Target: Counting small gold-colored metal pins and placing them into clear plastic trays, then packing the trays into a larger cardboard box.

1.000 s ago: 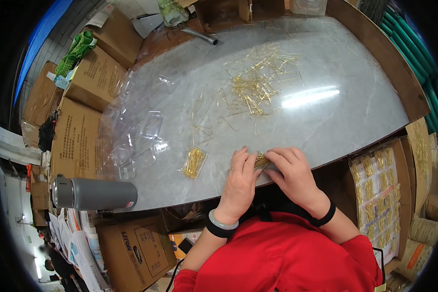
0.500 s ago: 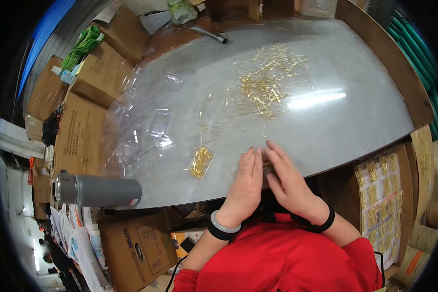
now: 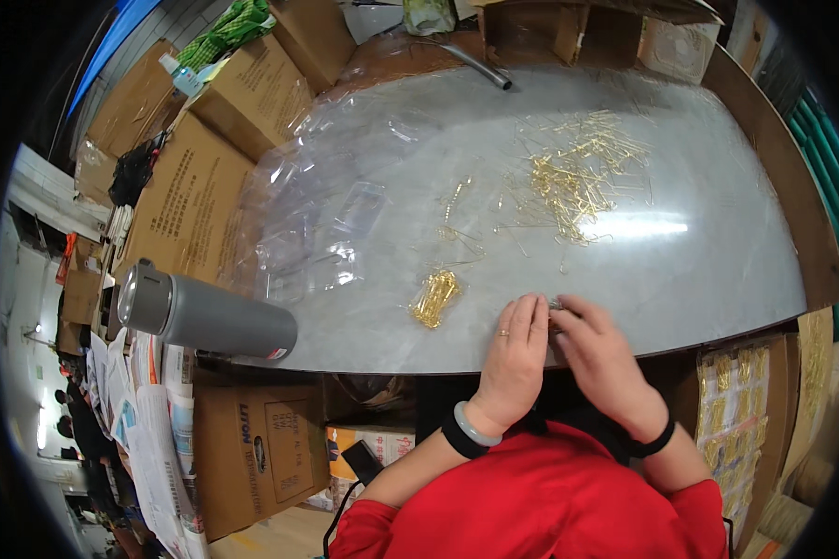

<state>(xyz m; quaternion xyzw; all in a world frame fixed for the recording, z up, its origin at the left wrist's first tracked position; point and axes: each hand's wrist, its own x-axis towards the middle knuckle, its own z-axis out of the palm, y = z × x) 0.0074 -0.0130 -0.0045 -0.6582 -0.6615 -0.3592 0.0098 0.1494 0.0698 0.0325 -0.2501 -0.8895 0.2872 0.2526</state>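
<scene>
At the near edge of the table, my left hand (image 3: 517, 359) and my right hand (image 3: 608, 359) meet, fingertips almost touching. The left fingers are pressed together and long; those of the right curl toward them. A small dark, silvery thing (image 3: 556, 305) peeks out between the fingertips, too covered to name. Just left of my hands lies a neat bundle of gold wire hooks (image 3: 435, 299). Farther off, a loose heap of similar gold hooks (image 3: 573, 182) is spread over the grey tabletop (image 3: 708, 289), with a few strays (image 3: 459, 233) between heap and bundle.
Clear plastic boxes (image 3: 359, 210) cover the table's left side. A grey bottle (image 3: 219, 317) lies at the near left corner. Cardboard boxes (image 3: 191, 191) line the left, and a metal tube (image 3: 480, 67) rests at the back. Packed gold hooks (image 3: 732, 401) stand below right.
The view has swung, so the table's contents sit farther right in the picture. My right fingers have bent in toward the left hand, and a small silvery thing now shows between them.
</scene>
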